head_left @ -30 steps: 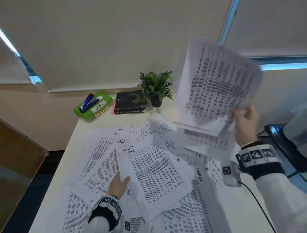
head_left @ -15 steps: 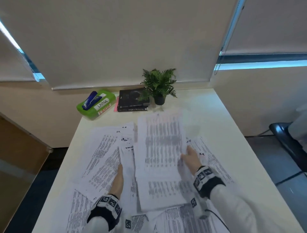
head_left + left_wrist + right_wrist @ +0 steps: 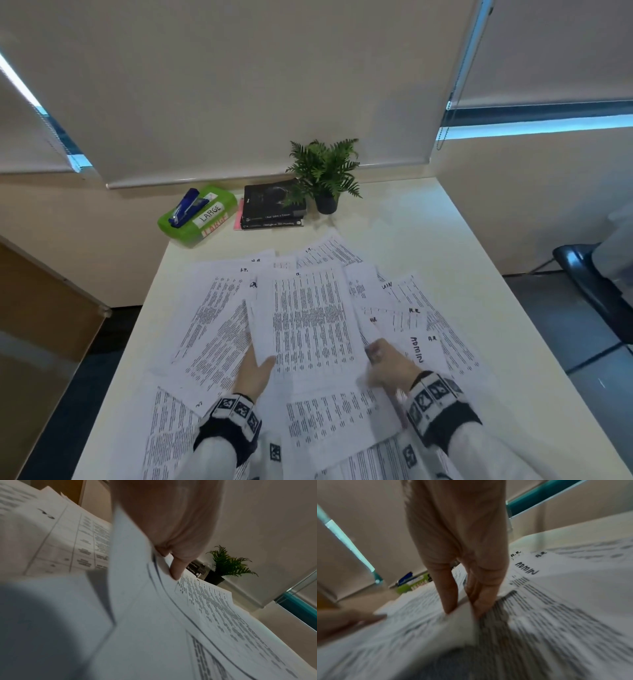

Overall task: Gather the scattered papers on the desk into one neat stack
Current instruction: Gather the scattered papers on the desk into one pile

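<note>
Printed white papers (image 3: 212,318) lie fanned over the white desk (image 3: 428,233). In the middle, a bundle of sheets (image 3: 311,325) rests on top of them. My left hand (image 3: 260,368) grips the bundle's left edge, thumb on top. The left wrist view shows that thumb (image 3: 176,572) pressing on the sheets (image 3: 214,601), with the other fingers hidden under them. My right hand (image 3: 380,359) is at the bundle's right edge. In the blurred right wrist view, its fingers (image 3: 448,599) pinch a raised paper edge (image 3: 464,615). A sheet marked ADMIN (image 3: 416,349) lies just to the right.
At the back of the desk stand a green box (image 3: 212,219) with a blue stapler (image 3: 185,207) on it, black books (image 3: 274,204) and a small potted plant (image 3: 325,174). A dark chair (image 3: 589,277) is off the desk's right side.
My right hand brought sheets down from high on the right onto the pile that my left hand holds. Both hands now flank one bundle. The left hand stayed nearly in place.
</note>
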{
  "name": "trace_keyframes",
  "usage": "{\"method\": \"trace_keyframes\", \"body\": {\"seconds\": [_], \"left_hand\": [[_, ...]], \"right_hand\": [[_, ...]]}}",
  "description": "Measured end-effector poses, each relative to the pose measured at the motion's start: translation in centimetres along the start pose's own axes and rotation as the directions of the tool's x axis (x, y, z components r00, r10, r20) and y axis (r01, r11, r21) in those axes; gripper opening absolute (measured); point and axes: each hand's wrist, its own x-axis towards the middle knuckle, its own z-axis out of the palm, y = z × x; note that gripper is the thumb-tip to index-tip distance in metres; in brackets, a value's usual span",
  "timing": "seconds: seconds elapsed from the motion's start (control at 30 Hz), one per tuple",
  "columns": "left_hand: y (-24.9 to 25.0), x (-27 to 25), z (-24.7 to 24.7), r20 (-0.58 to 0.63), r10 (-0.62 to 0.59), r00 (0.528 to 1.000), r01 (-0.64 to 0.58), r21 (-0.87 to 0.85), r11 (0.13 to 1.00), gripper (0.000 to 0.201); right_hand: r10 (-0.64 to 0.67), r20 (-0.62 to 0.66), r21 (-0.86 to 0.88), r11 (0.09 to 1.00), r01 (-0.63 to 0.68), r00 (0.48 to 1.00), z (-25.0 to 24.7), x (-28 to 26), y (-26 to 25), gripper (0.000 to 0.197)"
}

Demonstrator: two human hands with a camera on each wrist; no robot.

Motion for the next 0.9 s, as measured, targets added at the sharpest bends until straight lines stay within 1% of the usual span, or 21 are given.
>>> {"method": "trace_keyframes", "body": {"seconds": [0.03,0.07,0.17,0.2,0.27,0.3,0.37,0.43,0.47,0.5,0.53,0.63,0.67,0.7,0.73,0.8,0.83,0.87,0.9], "left_hand": [[-0.2,0.2,0.1,-0.009,-0.003,1.0,0.003,-0.001,1.0,0.049],[-0.2,0.3,0.1,-0.017,-0.015,1.0,0.015,-0.001,1.0,0.048],[-0.6,0.6,0.3,-0.029,-0.042,0.999,0.043,0.015,0.999,0.047],[-0.7,0.7,0.4,-0.031,-0.045,0.999,0.046,0.024,0.999,0.048],[-0.9,0.9,0.4,-0.043,-0.044,0.998,0.045,0.027,0.999,0.05],[-0.9,0.9,0.4,-0.051,-0.038,0.998,0.039,0.026,0.999,0.049],[-0.7,0.8,0.5,-0.054,-0.025,0.998,0.027,0.034,0.999,0.048],[-0.7,0.6,0.4,-0.045,-0.016,0.999,0.018,0.041,0.999,0.047],[-0.8,0.6,0.4,-0.04,-0.013,0.999,0.015,0.044,0.999,0.046],[-0.9,0.6,0.3,-0.034,-0.009,0.999,0.01,0.049,0.999,0.046],[-1.0,0.6,0.3,-0.024,-0.001,1.0,0.002,0.055,0.998,0.047],[-1.1,0.7,0.1,0.019,-0.001,1.0,0.0,0.064,0.998,0.052],[-1.1,0.7,-0.1,0.036,-0.005,0.999,0.003,0.061,0.998,0.053],[-1.1,0.7,-0.2,0.057,-0.012,0.998,0.008,0.057,0.998,0.055],[-1.1,0.8,-0.4,0.072,-0.014,0.997,0.011,0.051,0.999,0.056],[-1.2,0.8,-0.6,0.09,-0.025,0.996,0.021,0.045,0.999,0.057],[-1.3,0.8,-0.7,0.095,-0.029,0.995,0.025,0.04,0.999,0.057],[-1.3,0.8,-0.7,0.097,-0.033,0.995,0.029,0.036,0.999,0.057],[-1.3,0.8,-0.6,0.095,-0.038,0.995,0.035,0.032,0.999,0.057]], "right_hand": [[0.001,0.013,-0.059,0.998,-0.001,1.0,0.1,-0.5,0.9,0.044],[-0.004,0.009,-0.079,0.997,0.005,1.0,0.4,-0.8,1.8,0.038],[-0.004,-0.047,-0.033,0.999,0.003,0.999,0.2,-2.0,3.3,0.027],[0.006,-0.079,-0.019,1.0,-0.007,0.997,-0.3,-2.5,3.6,0.027],[0.018,-0.214,-0.028,0.999,-0.025,0.977,-2.3,-3.3,4.0,0.024],[0.033,-0.308,-0.02,0.999,-0.042,0.951,-3.6,-3.8,4.1,0.023],[0.055,-0.501,0.066,0.998,-0.025,0.864,-6.6,-4.5,4.2,0.021],[0.064,-0.642,0.176,0.982,0.066,0.764,-9.3,-4.7,3.8,0.019],[0.074,-0.69,0.219,0.97,0.109,0.72,-10.3,-4.6,3.2,0.018],[0.083,-0.716,0.245,0.96,0.138,0.693,-11.0,-4.4,2.5,0.017],[0.08,-0.725,0.258,0.952,0.163,0.684,-11.5,-4.0,1.8,0.018],[0.034,-0.71,0.248,0.947,0.205,0.704,-11.4,-2.9,-1.0,0.024],[0.012,-0.714,0.226,0.951,0.214,0.7,-11.0,-2.5,-1.8,0.027],[-0.012,-0.746,0.192,0.954,0.231,0.666,-10.6,-2.3,-2.7,0.028],[-0.04,-0.796,0.148,0.954,0.259,0.603,-10.2,-2.1,-3.4,0.028],[-0.062,-0.889,0.103,0.938,0.33,0.453,-9.7,-2.3,-4.8,0.024],[-0.051,-0.915,0.11,0.923,0.37,0.4,-9.8,-2.4,-5.3,0.023],[-0.028,-0.923,0.142,0.903,0.405,0.384,-9.9,-2.3,-5.6,0.021],[-0.005,-0.914,0.185,0.885,0.427,0.405,-10.1,-2.2,-5.7,0.019]]}}
